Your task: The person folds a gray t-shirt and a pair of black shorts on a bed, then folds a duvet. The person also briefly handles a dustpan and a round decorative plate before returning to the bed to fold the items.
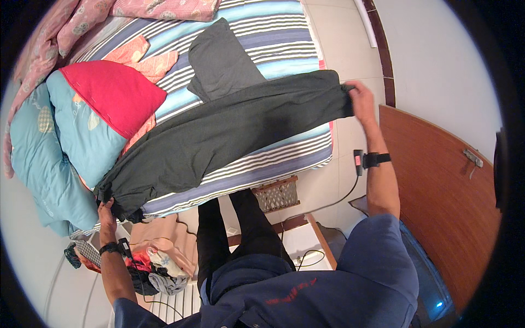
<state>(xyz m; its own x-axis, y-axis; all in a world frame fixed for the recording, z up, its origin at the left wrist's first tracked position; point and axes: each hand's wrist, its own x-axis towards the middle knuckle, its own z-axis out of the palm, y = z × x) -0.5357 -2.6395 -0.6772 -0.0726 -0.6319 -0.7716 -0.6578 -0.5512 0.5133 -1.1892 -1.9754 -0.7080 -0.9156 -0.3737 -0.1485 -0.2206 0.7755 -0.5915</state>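
A pair of dark trousers [229,127] is stretched lengthwise over the near side of a striped bed [287,45], one leg laid over the other. My right hand [361,100] grips its right end, just past the bed's edge. At the bunched end on the left, my left hand [106,211] holds the cloth, near the bed's near-left corner. Beyond the trousers lies a folded dark grey garment [223,57], its near edge hidden under them.
Left of the trousers are a blue and red quilt [115,94] and an orange patterned garment [158,65]. A pink quilt [164,9] lies at the back. Piled clothes [160,266] sit low on the left. A wooden door [439,176] stands at right; a woven basket [279,194] is below the bed.
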